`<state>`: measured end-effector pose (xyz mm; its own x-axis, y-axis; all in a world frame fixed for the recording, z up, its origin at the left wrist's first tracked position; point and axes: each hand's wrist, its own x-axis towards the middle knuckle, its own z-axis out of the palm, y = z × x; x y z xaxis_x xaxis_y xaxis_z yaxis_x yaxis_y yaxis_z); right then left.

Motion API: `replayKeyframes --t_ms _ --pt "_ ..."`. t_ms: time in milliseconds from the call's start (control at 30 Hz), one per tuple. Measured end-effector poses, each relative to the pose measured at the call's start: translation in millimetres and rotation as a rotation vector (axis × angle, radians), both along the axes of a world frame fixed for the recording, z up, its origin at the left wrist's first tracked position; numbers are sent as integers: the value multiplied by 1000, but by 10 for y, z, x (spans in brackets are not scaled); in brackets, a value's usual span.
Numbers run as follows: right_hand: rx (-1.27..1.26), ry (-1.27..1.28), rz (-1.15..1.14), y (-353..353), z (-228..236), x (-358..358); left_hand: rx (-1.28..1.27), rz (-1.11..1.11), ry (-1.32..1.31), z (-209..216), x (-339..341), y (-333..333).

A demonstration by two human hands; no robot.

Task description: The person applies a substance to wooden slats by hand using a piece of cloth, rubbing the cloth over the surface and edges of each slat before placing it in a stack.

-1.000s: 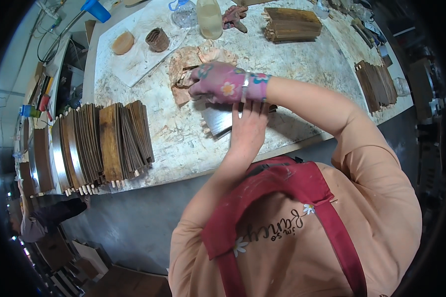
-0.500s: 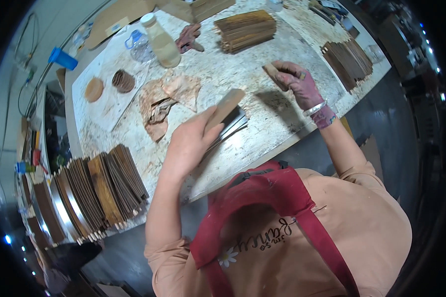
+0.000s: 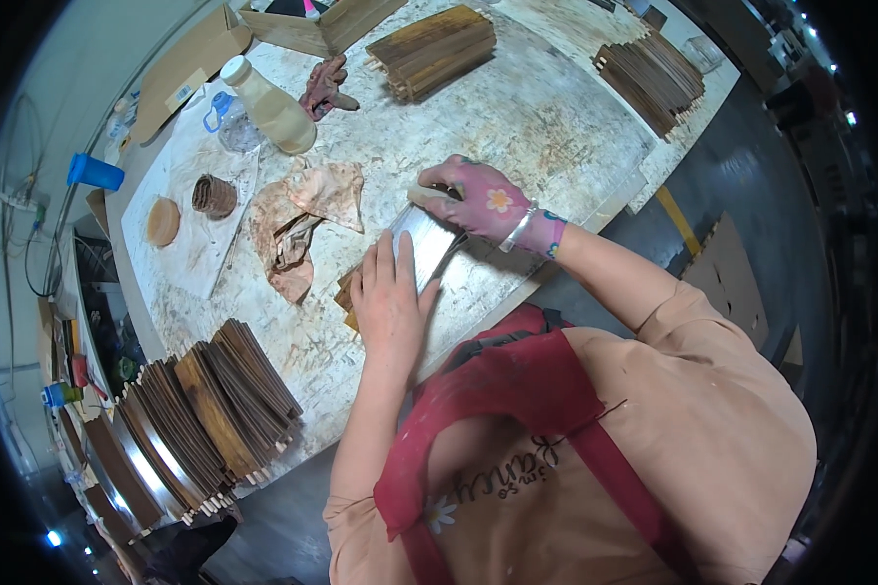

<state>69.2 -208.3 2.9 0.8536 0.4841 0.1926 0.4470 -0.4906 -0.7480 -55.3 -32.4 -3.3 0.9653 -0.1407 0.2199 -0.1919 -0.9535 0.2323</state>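
Observation:
My bare left hand (image 3: pixel 392 302) lies with its fingers stretched out on a shiny flat slat (image 3: pixel 421 242) at the near edge of the table. Brown wooden ends (image 3: pixel 346 297) stick out to the left, beside that hand. My right hand (image 3: pixel 478 202), in a stained pink flowered glove, is closed at the slat's far end, its thumb and fingers bent together. A small tan block is in its grip, mostly hidden by the fingers. Left of the hands lies a crumpled, brown-stained cloth (image 3: pixel 298 219).
Brown slats stand in a row (image 3: pixel 200 400) at the near left. More slats are stacked at the far middle (image 3: pixel 434 54) and far right (image 3: pixel 654 83). A bottle of cloudy liquid (image 3: pixel 273 112), a clear jug (image 3: pixel 234 125), a stained glove (image 3: pixel 329 88) and a cardboard box (image 3: pixel 327 29) stand farther back.
My right hand has come left and down onto the slat with the small block. My left hand has lowered the slat it held and flattened out on top.

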Motion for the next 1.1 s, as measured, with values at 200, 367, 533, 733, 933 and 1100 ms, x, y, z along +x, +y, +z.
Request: replayKeyframes --t_ms 200,367,533,733,933,1100 --pt "-324 66 132 -300 385 -250 -11 -2 12 7 24 57" --pt "-265 20 268 -425 715 -40 20 -125 -105 -4 85 11" --pt "-216 16 539 742 585 -5 -71 -200 -197 -232 52 17" --pt "-539 -10 693 1446 361 -118 -239 -37 -32 -358 -13 -54" --pt "-755 -171 490 437 473 532 -137 -93 -257 -350 22 -58" --pt "-363 -341 787 730 571 154 -149 -46 -17 -337 -20 -61"
